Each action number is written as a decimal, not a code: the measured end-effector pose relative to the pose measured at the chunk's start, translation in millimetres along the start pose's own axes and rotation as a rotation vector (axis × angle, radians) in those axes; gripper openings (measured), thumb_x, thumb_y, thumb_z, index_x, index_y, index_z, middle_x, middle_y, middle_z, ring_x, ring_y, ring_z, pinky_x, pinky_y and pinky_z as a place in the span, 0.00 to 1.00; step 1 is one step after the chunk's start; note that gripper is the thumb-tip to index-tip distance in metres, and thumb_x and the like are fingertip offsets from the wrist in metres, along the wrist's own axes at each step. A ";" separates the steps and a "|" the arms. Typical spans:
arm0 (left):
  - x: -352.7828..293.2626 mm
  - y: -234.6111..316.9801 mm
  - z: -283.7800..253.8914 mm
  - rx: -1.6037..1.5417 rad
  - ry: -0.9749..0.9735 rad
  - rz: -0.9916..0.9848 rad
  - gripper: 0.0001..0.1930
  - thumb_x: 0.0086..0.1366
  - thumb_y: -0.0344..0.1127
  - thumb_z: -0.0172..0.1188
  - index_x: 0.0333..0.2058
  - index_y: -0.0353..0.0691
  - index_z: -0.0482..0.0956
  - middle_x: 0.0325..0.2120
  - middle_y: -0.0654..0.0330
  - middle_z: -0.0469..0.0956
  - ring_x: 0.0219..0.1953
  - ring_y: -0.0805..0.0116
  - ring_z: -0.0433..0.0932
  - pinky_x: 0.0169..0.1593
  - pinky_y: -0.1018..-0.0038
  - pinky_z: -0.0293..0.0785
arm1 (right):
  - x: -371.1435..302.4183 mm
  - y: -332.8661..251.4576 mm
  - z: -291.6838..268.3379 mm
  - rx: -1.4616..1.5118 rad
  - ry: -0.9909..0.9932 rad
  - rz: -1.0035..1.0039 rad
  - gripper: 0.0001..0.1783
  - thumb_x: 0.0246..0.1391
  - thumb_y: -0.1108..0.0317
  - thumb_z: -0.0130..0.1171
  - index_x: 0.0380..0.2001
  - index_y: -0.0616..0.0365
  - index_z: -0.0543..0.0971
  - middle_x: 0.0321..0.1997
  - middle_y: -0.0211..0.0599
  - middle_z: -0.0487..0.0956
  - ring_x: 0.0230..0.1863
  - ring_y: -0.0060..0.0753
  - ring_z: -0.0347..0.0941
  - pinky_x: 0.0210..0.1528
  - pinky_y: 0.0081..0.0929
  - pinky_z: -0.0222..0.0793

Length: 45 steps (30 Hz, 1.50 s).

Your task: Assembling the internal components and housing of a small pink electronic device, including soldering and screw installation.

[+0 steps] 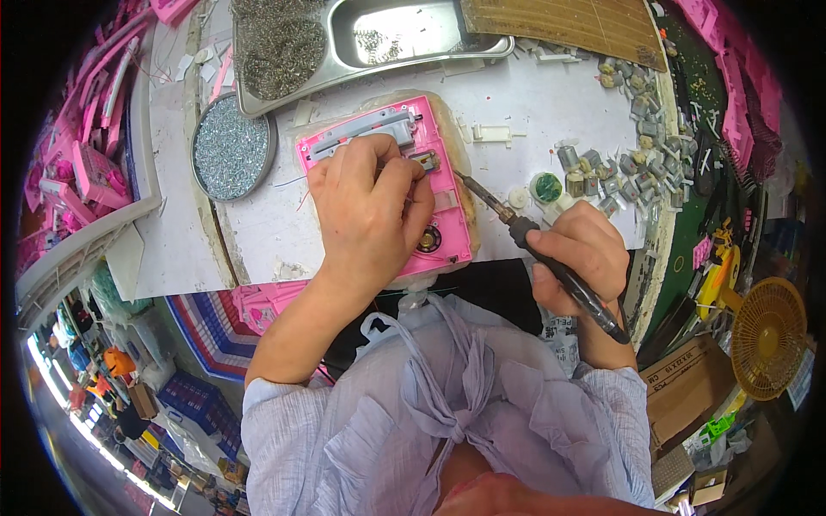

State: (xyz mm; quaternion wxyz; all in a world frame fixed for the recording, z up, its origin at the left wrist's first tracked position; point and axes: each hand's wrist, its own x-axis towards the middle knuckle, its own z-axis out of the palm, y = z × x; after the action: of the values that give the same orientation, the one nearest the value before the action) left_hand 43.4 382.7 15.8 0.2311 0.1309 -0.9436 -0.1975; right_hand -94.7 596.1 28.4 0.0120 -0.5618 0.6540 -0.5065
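Observation:
A pink plastic housing (456,205) lies on a pale pad in front of me. Fitted in it are a long grey part (372,126) at the far side, a small motor (425,161) and a round black speaker (429,238). My left hand (366,206) rests over the housing, fingers pinched together beside the motor; whatever they hold is hidden. In my right hand (587,254) is a soldering iron (521,229) with a black handle. Its tip points up and left, close to the housing's right edge.
Left of the housing stands a round dish (272,142) of small screws. A metal tray (430,62) with springs lies beyond. Several small motors (637,163) are heaped at right, near a green-filled round container (545,187). Pink parts (99,176) fill a bin at far left.

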 end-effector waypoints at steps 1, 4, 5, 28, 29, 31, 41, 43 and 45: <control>0.0 0.0 -0.5 0.000 -0.010 0.002 0.12 0.47 0.29 0.72 0.31 0.43 0.81 0.37 0.61 0.75 0.38 0.61 0.75 0.43 0.63 0.61 | 0.2 0.3 0.4 0.000 0.003 -0.001 0.18 0.38 0.76 0.67 0.38 0.63 0.84 0.23 0.36 0.76 0.21 0.35 0.69 0.22 0.29 0.63; -2.2 -0.1 -5.8 -0.012 -0.007 0.014 0.15 0.48 0.30 0.74 0.35 0.42 0.81 0.39 0.58 0.74 0.39 0.61 0.75 0.45 0.64 0.64 | 0.2 0.4 0.1 0.003 -0.001 -0.001 0.17 0.39 0.76 0.67 0.38 0.63 0.84 0.23 0.36 0.76 0.21 0.36 0.69 0.23 0.29 0.64; -5.6 1.3 -11.2 -0.019 0.014 0.019 0.16 0.48 0.30 0.75 0.37 0.41 0.81 0.40 0.57 0.74 0.39 0.60 0.75 0.46 0.64 0.66 | 0.3 1.3 -0.1 0.010 -0.004 -0.002 0.17 0.39 0.76 0.67 0.38 0.63 0.84 0.23 0.36 0.76 0.21 0.36 0.69 0.23 0.29 0.64; -10.2 -34.2 -24.8 -0.792 0.193 -0.440 0.06 0.63 0.24 0.69 0.38 0.31 0.84 0.34 0.58 0.85 0.30 0.78 0.83 0.30 0.81 0.79 | 50.5 -14.3 50.3 0.261 0.078 0.280 0.23 0.55 0.76 0.65 0.55 0.64 0.79 0.34 0.41 0.82 0.34 0.33 0.80 0.40 0.27 0.76; -9.3 -30.0 -24.7 -0.941 0.183 -0.549 0.06 0.64 0.24 0.68 0.39 0.30 0.83 0.34 0.58 0.85 0.31 0.77 0.83 0.32 0.81 0.79 | 58.4 -14.2 55.6 0.251 0.040 0.287 0.24 0.55 0.77 0.65 0.57 0.63 0.78 0.36 0.41 0.83 0.37 0.32 0.80 0.42 0.28 0.76; -9.2 -29.9 -23.5 -1.112 0.153 -0.651 0.06 0.65 0.23 0.67 0.40 0.28 0.83 0.34 0.59 0.85 0.32 0.76 0.83 0.35 0.81 0.81 | 74.2 -12.9 65.4 0.200 -0.059 0.274 0.27 0.58 0.77 0.65 0.61 0.64 0.75 0.44 0.42 0.83 0.45 0.31 0.81 0.50 0.30 0.77; -14.1 -40.0 -27.6 -1.068 0.071 -0.620 0.07 0.67 0.25 0.66 0.41 0.29 0.83 0.31 0.61 0.84 0.32 0.80 0.81 0.36 0.83 0.78 | 105.7 -4.1 113.2 0.321 0.033 0.209 0.29 0.51 0.84 0.64 0.58 0.56 0.79 0.40 0.39 0.80 0.39 0.33 0.80 0.42 0.27 0.77; -14.4 -42.0 -31.8 -1.054 0.044 -0.630 0.07 0.67 0.26 0.67 0.41 0.29 0.84 0.30 0.62 0.83 0.30 0.82 0.79 0.34 0.83 0.76 | 101.4 -1.0 110.4 0.299 -0.019 0.239 0.30 0.53 0.84 0.65 0.61 0.59 0.76 0.43 0.38 0.81 0.43 0.28 0.80 0.47 0.25 0.78; -14.2 -44.7 -36.3 -1.062 -0.009 -0.657 0.06 0.67 0.26 0.67 0.41 0.30 0.85 0.29 0.64 0.83 0.28 0.83 0.77 0.32 0.84 0.74 | 98.2 1.0 111.0 0.271 -0.010 0.241 0.31 0.52 0.84 0.66 0.61 0.58 0.76 0.43 0.38 0.81 0.43 0.28 0.80 0.47 0.25 0.78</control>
State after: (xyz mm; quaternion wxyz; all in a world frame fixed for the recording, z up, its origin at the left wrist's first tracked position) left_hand 80.2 336.5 20.6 0.1878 0.2807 -0.6281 -0.7010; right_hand -66.7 450.6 28.0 0.1513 -0.4751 0.6422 -0.5823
